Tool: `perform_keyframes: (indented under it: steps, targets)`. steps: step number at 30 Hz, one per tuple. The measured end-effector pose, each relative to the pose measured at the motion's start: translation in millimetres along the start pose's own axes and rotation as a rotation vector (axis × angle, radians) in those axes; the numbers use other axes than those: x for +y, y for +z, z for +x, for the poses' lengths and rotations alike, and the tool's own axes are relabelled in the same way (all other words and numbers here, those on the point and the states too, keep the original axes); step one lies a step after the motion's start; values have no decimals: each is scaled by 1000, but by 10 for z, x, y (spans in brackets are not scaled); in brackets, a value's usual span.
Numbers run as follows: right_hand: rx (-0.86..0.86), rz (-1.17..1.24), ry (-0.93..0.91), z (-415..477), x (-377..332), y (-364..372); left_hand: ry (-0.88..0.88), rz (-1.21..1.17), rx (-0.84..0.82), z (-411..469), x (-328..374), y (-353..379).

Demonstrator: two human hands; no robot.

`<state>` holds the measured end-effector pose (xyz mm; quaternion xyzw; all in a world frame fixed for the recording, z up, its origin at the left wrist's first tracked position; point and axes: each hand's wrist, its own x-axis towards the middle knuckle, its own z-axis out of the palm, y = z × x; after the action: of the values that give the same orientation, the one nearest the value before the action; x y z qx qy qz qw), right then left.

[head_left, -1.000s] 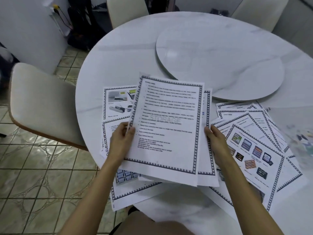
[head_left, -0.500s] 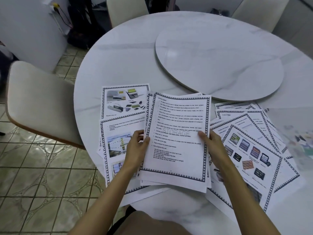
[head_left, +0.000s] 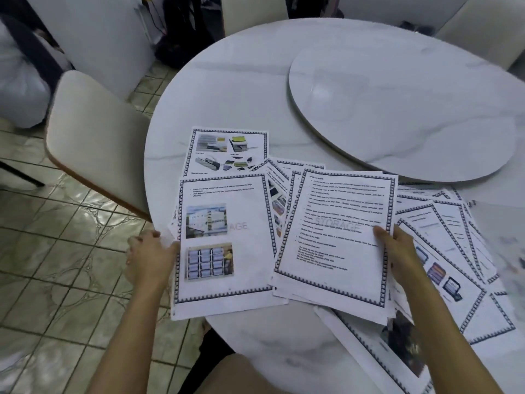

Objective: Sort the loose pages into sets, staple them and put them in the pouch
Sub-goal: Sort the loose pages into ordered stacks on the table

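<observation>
Bordered printed pages lie spread over the near part of a round white table (head_left: pixel 233 89). My right hand (head_left: pixel 397 251) grips the right edge of a text page stack (head_left: pixel 335 231) watermarked STORAGE, thumb on top. My left hand (head_left: pixel 150 257) holds the left edge of a page with two photos (head_left: pixel 224 243), which overhangs the table edge. A page with device pictures (head_left: pixel 227 150) lies flat behind it. More pages (head_left: pixel 454 251) fan out to the right. A clear pouch (head_left: pixel 505 231) lies blurred at the far right edge.
A round turntable (head_left: pixel 397 109) sits on the table behind the pages. A beige chair (head_left: pixel 93 132) stands at the left over a tiled floor (head_left: pixel 56 265). Other chairs stand at the far side.
My hands have parted. The right hand keeps the text stack and has lowered it toward the table; the left hand has let go of it and moved left to the photo page's edge.
</observation>
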<state>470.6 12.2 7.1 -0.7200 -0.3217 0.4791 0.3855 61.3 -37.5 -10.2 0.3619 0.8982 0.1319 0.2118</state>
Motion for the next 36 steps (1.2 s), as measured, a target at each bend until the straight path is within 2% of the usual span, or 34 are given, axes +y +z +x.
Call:
perform_keyframes:
  steps: [3, 6, 11, 21, 24, 31, 36]
  targets:
    - [17, -42, 23, 172, 200, -93, -89, -53, -8, -189, -122, 88]
    - [2, -39, 31, 214, 270, -80, -166, -227, -116, -290, -242, 212]
    - [30, -96, 23, 110, 155, 54, -193, -346, -149, -290, -339, 247]
    - [-3, -112, -24, 72, 171, 50, 77, -301, 109, -387, -236, -63]
    - [9, -151, -86, 19, 137, 78, 174, -400, 160, -349, -200, -170]
    - [32, -107, -144, -25, 54, 158, 282, -596, 241, -98, -140, -448]
    - [41, -89, -141, -49, 4, 316, 322, -760, 233, 127, 1, -666]
